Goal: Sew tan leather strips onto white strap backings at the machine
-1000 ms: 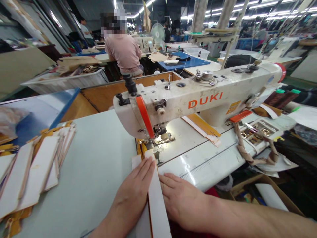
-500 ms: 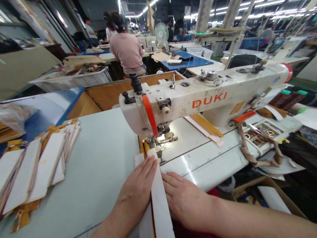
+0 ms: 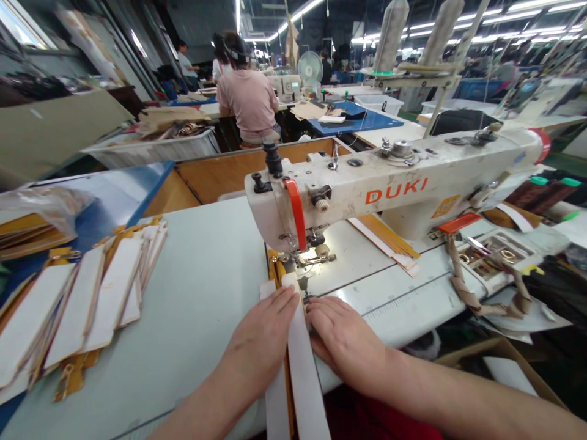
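Note:
A long white strip with a yellow edge (image 3: 302, 360) runs from the table's front edge up under the presser foot (image 3: 312, 256) of a white DUKI sewing machine (image 3: 389, 183). My left hand (image 3: 266, 333) lies flat on the strip's left side, fingers stretched toward the needle. My right hand (image 3: 342, 339) rests flat on the machine bed against the strip's right edge, fingers together and extended. Neither hand grips anything.
A fanned pile of white and yellow strips (image 3: 77, 305) lies at the left of the pale table (image 3: 197, 293). More strips (image 3: 385, 241) lie behind the needle. A tray of small metal parts (image 3: 490, 250) sits at the right. A person in pink (image 3: 250, 101) sits ahead, back turned.
Both hands have slid forward along the strip toward the needle. The camera has shifted, so the machine and pile appear further right.

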`<action>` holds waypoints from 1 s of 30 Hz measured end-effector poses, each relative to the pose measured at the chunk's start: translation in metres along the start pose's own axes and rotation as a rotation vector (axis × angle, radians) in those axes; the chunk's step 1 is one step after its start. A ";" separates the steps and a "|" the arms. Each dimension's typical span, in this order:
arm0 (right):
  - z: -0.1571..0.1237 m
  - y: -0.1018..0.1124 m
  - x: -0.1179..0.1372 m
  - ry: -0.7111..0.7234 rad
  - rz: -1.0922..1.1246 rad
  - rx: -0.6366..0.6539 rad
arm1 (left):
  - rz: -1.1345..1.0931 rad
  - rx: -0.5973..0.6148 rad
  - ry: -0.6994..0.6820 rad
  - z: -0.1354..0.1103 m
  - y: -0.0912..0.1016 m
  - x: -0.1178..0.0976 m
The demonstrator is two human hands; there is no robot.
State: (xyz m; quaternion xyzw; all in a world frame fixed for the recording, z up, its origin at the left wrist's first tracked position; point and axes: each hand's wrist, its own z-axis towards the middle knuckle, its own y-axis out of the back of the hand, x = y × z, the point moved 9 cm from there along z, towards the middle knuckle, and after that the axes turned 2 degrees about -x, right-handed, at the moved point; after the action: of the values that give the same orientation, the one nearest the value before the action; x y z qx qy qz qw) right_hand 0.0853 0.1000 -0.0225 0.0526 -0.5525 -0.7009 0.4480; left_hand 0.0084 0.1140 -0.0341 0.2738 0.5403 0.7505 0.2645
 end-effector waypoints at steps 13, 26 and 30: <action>0.004 0.003 0.019 0.478 -0.131 -0.086 | 0.101 -0.096 -0.023 0.001 0.013 -0.013; 0.026 0.002 -0.011 0.494 -0.187 -0.068 | 0.162 -0.212 -0.070 0.034 0.009 0.000; 0.027 -0.003 -0.016 0.460 -0.173 -0.041 | 0.099 -0.239 -0.054 0.034 0.011 0.003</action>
State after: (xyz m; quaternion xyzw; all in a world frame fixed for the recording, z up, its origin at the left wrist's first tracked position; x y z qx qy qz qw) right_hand 0.0781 0.1304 -0.0211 0.2489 -0.4148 -0.7173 0.5014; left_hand 0.0287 0.1355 -0.0146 0.2869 0.4257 0.8139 0.2722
